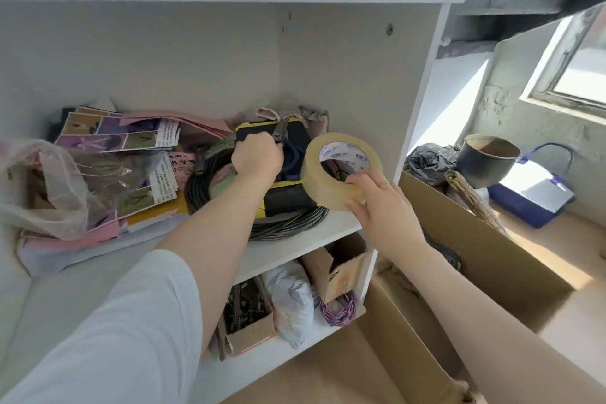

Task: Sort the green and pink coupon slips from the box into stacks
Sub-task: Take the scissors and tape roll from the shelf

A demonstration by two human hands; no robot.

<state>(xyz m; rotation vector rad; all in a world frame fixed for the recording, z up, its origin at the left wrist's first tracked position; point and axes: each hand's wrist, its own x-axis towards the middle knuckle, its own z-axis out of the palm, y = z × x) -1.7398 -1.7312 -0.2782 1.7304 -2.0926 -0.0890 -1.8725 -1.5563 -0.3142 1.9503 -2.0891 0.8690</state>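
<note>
My right hand (377,203) grips a roll of clear packing tape (341,170) at the right end of a white shelf (295,246). My left hand (257,157) reaches into the shelf with fingers curled round the blue handles of pliers (288,149) lying on a black and yellow case (285,197). Pink paper slips (177,118) lie at the back of the shelf, and one pink slip with writing (180,164) shows beside a coil of black cable (203,187). A patch of green paper (223,188) shows inside the coil.
Printed leaflets (118,134) and a plastic bag (42,187) fill the shelf's left side. Small cardboard boxes (341,269) and a wrapped bundle sit on the lower shelf. A large open cardboard box (475,239) stands to the right, with a dark pot (485,161) beyond it.
</note>
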